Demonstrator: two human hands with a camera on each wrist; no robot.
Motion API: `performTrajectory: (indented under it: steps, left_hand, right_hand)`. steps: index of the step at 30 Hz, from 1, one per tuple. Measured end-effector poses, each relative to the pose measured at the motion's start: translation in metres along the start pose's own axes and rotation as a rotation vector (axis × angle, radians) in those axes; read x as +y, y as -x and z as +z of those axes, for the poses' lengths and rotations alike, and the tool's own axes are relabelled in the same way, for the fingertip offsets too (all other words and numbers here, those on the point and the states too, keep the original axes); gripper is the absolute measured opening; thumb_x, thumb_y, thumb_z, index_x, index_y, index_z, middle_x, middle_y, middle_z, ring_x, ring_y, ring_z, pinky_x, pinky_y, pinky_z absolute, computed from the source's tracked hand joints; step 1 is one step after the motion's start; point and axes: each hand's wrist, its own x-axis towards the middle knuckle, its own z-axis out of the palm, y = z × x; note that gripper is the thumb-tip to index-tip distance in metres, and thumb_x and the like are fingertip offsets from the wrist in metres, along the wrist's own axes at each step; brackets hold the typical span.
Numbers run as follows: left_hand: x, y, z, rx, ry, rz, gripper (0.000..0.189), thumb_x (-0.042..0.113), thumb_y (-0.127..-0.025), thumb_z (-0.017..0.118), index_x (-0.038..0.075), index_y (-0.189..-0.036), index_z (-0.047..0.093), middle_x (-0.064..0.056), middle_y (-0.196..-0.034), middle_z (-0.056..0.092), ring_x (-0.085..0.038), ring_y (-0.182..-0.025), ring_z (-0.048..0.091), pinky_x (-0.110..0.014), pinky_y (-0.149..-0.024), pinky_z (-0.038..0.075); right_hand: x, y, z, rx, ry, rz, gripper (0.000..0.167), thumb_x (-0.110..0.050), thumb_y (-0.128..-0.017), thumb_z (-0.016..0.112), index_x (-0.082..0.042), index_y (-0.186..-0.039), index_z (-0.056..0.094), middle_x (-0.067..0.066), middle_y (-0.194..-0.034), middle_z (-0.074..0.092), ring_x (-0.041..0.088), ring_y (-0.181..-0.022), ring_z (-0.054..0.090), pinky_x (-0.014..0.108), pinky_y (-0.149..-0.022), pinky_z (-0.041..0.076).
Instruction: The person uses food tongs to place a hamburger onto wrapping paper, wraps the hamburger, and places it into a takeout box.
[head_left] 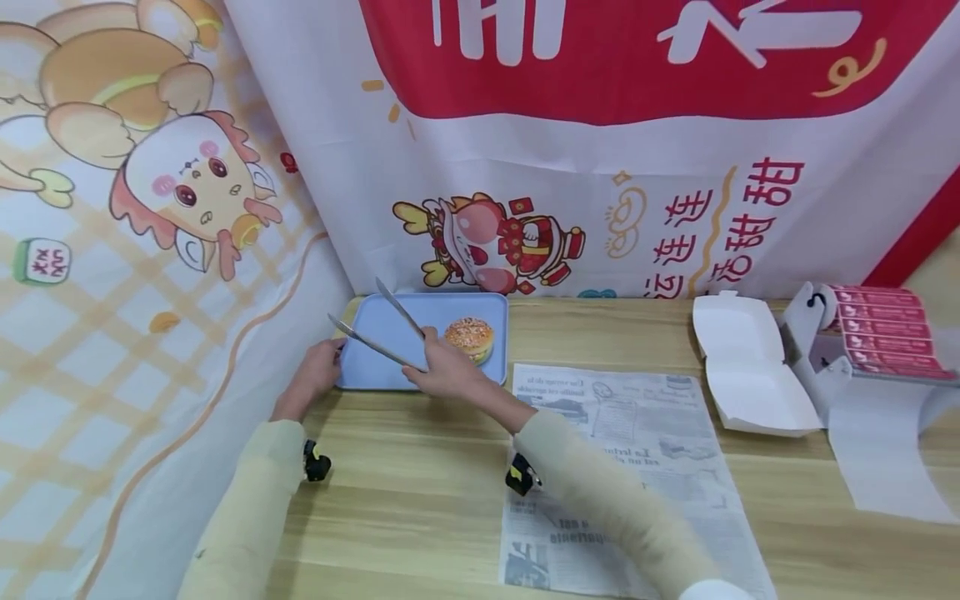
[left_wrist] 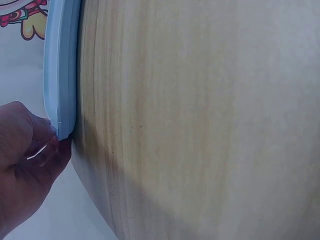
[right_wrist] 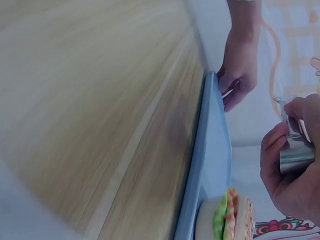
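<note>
A blue tray [head_left: 367,371] lies against the back wall on the wooden table. My left hand [head_left: 313,373] pinches its left edge between thumb and fingers; the left wrist view shows this hold at the tray's corner [left_wrist: 61,120]. On the tray's right side sits a burger [head_left: 471,335] with a seeded bun, and its lettuce filling shows in the right wrist view. Over the tray, my right hand [head_left: 448,371] grips metal tongs [head_left: 367,340]. Their two arms spread apart toward the left, with nothing between the tips. The burger is apart from the tongs.
A newspaper-print sheet [head_left: 630,417] lies right of the tray, under my right forearm. Farther right are an opened white takeaway box [head_left: 753,367] and a dispenser [head_left: 813,342] with a roll of red-printed labels [head_left: 885,329]. Printed cloth walls [head_left: 637,208] border the table behind and left.
</note>
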Motion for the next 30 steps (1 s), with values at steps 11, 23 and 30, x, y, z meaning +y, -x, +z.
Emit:
performTrajectory:
  steps: [11, 23, 30]
  left_hand:
    - [0.005, -0.001, 0.001, -0.050, -0.035, -0.037, 0.051, -0.013, -0.089, 0.046, -0.017, -0.140, 0.043, -0.037, -0.130, 0.056, -0.048, -0.122, 0.055, -0.056, -0.103, 0.048]
    - [0.009, -0.003, -0.003, -0.036, -0.079, -0.004, 0.049, -0.011, -0.092, 0.045, -0.021, -0.139, 0.040, -0.042, -0.132, 0.050, -0.053, -0.126, 0.049, -0.058, -0.108, 0.043]
    - [0.010, 0.001, -0.002, -0.055, -0.084, -0.012, 0.048, -0.009, -0.094, 0.044, -0.020, -0.141, 0.039, -0.042, -0.133, 0.049, -0.053, -0.126, 0.048, -0.058, -0.109, 0.042]
  right_hand:
    - [0.019, 0.030, -0.031, -0.059, 0.003, 0.042, 0.082, -0.042, -0.086, 0.076, -0.007, -0.148, 0.034, 0.015, -0.106, 0.069, 0.015, -0.064, 0.059, 0.026, -0.050, 0.048]
    - [0.047, 0.054, -0.065, -0.083, 0.088, 0.139, 0.085, -0.031, -0.085, 0.077, -0.005, -0.152, 0.031, 0.013, -0.095, 0.069, 0.018, -0.067, 0.058, 0.027, -0.052, 0.047]
    - [0.065, 0.066, -0.071, -0.068, 0.136, 0.171, 0.082, -0.031, -0.084, 0.077, -0.004, -0.149, 0.034, 0.016, -0.105, 0.069, 0.018, -0.075, 0.060, 0.027, -0.061, 0.051]
